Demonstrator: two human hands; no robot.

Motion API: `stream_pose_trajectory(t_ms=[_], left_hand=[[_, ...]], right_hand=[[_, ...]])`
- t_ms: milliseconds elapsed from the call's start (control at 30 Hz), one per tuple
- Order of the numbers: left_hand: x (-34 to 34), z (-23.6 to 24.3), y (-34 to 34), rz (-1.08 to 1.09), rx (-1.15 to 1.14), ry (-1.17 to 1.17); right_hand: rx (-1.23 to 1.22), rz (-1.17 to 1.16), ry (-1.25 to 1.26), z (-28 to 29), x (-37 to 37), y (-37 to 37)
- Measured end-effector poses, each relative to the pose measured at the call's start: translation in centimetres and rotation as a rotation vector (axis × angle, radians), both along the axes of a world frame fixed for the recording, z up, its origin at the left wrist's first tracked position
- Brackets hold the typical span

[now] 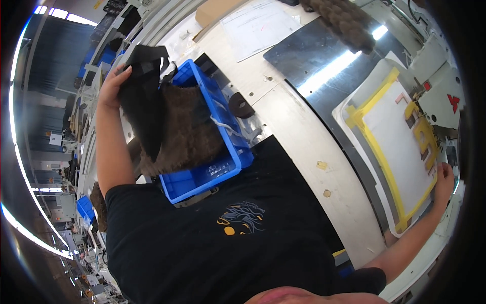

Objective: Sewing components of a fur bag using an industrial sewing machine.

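My left hand [112, 87], raised at the left, is closed on a black fabric piece [143, 96] by its upper edge. The cloth hangs in folds down to a point, over a brown fur piece [185, 129]. That fur lies across a blue plastic bin [230, 126] close to my body. Far to the right, my right hand [444, 183] grips the edge of a flat sewing template [387, 133] edged in yellow tape. The template, with a white face and yellow cut-out parts, lies beside the sewing machine's head [438, 83]. My right fingertips are partly hidden.
A dark roll of tape [241, 105] sits beside the bin. Paper sheets [258, 28] and a cardboard box [215, 11] lie at the back of the pale table [298, 126]. More brown fur [344, 23] rests on a shiny metal plate [304, 61].
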State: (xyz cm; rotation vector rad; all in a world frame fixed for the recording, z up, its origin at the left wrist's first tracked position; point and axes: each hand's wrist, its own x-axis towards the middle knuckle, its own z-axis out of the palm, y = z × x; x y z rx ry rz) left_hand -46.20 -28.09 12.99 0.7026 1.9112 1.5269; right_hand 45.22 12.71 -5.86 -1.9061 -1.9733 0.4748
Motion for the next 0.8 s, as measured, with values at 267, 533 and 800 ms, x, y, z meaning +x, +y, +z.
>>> stream_pose_trajectory(t_ms=[267, 533, 800], left_hand=[[20.5, 0.2, 16.6, -0.456, -0.185, 0.622], [39.0, -9.6, 25.7, -1.151, 0.064, 0.506], [42.9, -12.4, 33.4, -1.083, 0.216, 0.763]], right_hand=[[-0.049, 0.538, 0.509, 11.2, -21.4, -14.0], [-0.597, 0.476, 1.017, 5.1, -29.0, -19.8], [-0.497, -0.103, 1.202, 4.2, -26.3, -17.7]])
